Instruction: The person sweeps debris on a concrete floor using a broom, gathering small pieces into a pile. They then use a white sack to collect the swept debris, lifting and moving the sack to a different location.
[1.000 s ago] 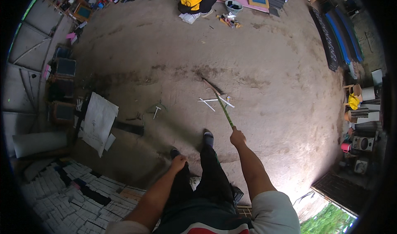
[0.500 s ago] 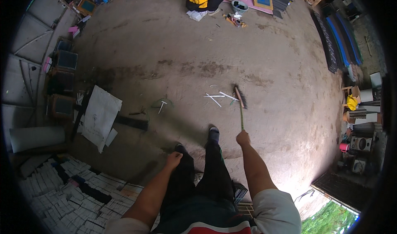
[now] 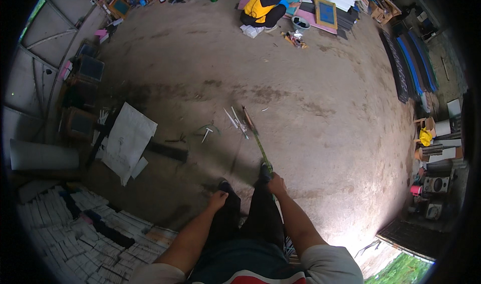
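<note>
My right hand (image 3: 277, 184) is closed around the green handle of a broom (image 3: 260, 147). The handle slants away from me to the floor, and its narrow brush head (image 3: 248, 118) rests there at the right of a small bunch of thin white strips (image 3: 233, 117). My left hand (image 3: 217, 200) hangs in front of my left leg with its fingers curled, and nothing shows in it. Further left on the floor lie more white strips (image 3: 207, 132) in a T shape, beside a thin green strand. A single small white scrap (image 3: 265, 109) lies right of the brush head.
A large white sheet (image 3: 129, 141) and a dark strip (image 3: 169, 152) lie at the left. Stacked white bundles (image 3: 45, 234) fill the lower left. Far ahead, a person in a yellow-and-black top (image 3: 263, 8) crouches near a grey bucket (image 3: 300, 24). Rolled materials (image 3: 408, 66) lie at the right.
The broom has swept left and my right hand has come nearer my body. The white strips at its head have shifted left and bunched together. My left hand stays by my leg.
</note>
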A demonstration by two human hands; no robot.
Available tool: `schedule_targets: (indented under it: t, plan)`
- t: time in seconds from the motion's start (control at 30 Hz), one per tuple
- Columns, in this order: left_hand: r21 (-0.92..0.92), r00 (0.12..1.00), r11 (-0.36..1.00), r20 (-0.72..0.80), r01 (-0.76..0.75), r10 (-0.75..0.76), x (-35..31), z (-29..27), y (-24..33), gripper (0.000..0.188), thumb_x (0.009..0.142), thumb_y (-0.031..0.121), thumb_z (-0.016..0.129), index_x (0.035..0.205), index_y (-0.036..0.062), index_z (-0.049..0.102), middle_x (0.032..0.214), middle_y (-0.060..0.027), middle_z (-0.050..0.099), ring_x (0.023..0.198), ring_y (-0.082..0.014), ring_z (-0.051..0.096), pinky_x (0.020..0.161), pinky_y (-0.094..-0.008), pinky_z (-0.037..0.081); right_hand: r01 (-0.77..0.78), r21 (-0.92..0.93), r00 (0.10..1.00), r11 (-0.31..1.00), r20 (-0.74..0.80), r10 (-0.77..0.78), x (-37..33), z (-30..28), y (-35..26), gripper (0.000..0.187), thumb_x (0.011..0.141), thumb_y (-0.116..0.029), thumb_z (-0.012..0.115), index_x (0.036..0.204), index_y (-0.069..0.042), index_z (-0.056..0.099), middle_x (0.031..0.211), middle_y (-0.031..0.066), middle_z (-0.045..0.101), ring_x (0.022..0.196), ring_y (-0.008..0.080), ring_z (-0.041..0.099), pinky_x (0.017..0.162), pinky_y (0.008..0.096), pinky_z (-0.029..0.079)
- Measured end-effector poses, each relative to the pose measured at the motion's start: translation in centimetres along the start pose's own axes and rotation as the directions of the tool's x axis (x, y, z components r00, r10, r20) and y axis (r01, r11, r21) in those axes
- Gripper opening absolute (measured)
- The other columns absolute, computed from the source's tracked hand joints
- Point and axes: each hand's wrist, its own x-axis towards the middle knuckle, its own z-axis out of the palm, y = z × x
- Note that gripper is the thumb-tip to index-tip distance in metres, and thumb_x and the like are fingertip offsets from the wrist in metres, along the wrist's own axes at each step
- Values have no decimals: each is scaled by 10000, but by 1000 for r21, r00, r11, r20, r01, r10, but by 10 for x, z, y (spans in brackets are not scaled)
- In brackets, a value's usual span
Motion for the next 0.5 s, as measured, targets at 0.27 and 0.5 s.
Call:
schedule_targets:
  t: [0.27, 0.5]
  plan:
    - [-3, 999, 1000, 48, 22, -22, -1, -33, 4, 344, 938, 340, 631, 1065, 24, 686, 1064, -166, 700, 1027, -321, 659, 886, -419, 501, -247, -169, 965, 954, -131, 227, 53, -66, -14, 372, 952, -146, 472, 1312, -56, 498, 1167, 210, 658, 1104, 381, 646, 905, 501, 533]
    - [-38, 996, 995, -16, 87, -88, -21, -29, -10, 392, 964, 353, 605, 1168, 24, 666, 1185, -163, 672, 1104, -311, 631, 969, -408, 470, -164, -257, 985, 953, -102, 142, 124, -19, -38, 340, 979, -177, 441, 1250, -33, 590, 1218, 195, 648, 1109, 358, 654, 885, 481, 558]
